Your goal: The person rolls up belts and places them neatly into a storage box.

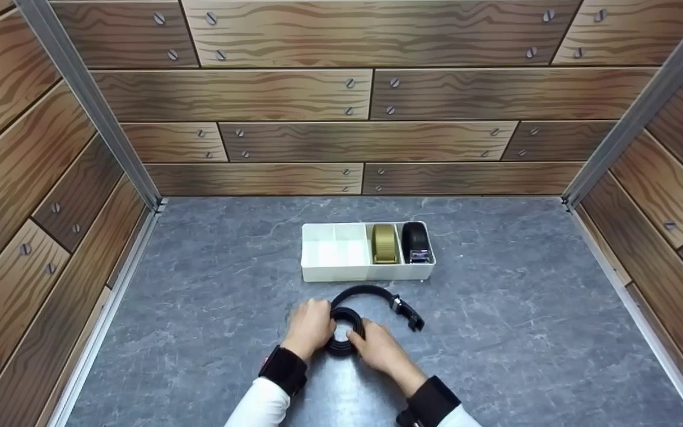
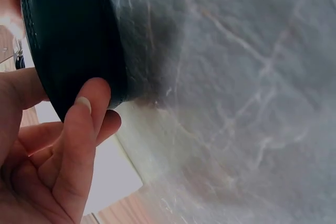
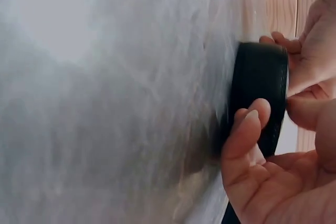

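A black belt (image 1: pixel 340 350) lies on the grey marbled surface, its strap wound into a coil. The loose end curves away behind the coil to a metal buckle (image 1: pixel 398 304) on the right. My left hand (image 1: pixel 310 326) holds the coil's left side. On the opposite side, my right hand (image 1: pixel 382 350) grips the coil with the thumb near its inner edge. Fingertips press the outer face of the coil (image 2: pixel 73 35) in the left wrist view. The coil (image 3: pixel 257 77) stands on its edge in the right wrist view, with fingers bent around it.
Beyond the hands stands a white divided box (image 1: pixel 365 273). A rolled golden-tan belt (image 1: pixel 384 243) and a rolled black belt (image 1: pixel 415 237) sit in its right compartments. Wood-patterned walls (image 1: pixel 294 95) with grey metal corner posts (image 1: pixel 89 98) enclose the surface at the back and sides.
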{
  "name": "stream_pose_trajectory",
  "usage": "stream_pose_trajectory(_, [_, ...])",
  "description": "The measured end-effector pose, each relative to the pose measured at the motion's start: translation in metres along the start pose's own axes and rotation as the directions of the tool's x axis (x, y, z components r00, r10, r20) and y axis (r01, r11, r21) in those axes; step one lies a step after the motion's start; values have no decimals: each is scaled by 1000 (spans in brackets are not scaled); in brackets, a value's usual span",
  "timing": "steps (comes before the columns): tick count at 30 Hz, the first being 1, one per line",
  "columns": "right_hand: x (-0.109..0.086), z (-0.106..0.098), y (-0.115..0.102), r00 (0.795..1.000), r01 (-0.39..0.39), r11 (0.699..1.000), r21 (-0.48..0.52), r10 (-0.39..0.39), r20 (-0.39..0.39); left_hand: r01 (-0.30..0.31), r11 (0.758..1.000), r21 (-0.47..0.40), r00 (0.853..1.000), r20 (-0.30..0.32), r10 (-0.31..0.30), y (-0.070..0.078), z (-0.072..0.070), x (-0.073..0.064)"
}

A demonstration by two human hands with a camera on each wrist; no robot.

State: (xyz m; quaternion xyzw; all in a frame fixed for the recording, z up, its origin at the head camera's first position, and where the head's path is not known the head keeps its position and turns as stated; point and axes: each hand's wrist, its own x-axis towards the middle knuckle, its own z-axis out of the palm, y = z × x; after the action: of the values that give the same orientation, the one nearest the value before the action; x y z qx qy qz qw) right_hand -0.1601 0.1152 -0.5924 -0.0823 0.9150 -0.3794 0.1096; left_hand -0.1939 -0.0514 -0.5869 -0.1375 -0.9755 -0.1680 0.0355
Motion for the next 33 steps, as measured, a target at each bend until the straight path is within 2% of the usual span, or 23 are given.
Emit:
stream_pose_trajectory(6, [4,1,-3,999,-25,998,-59,23,-26,-37,999,-11,999,-9,37,-3,-2,0])
stream_pose_trajectory(12, [11,1,-3,1000,-26,996,-87,26,0,-61,998,30,998,-30,62,-3,-3,2])
stream_pose_trajectory(15, [11,1,-2,1000,-3,997,-71,2,-5,-58,997,40,998,-31,60,-3,-1,2])
stream_pose_trajectory(22, [4,2,-2,996,24,994,-104,-33,-82,-60,998,14,998,-19,60,-4,1,1])
stream_pose_trajectory(27, [7,2,-3,994,61,982,-176,-76,-80,-82,996,22,997,-4,82,-5,1,1])
stream_pose_trajectory(33, [10,3,0,991,95,981,-172,-109,-75,-111,991,77,993,-37,114,-4,1,1])
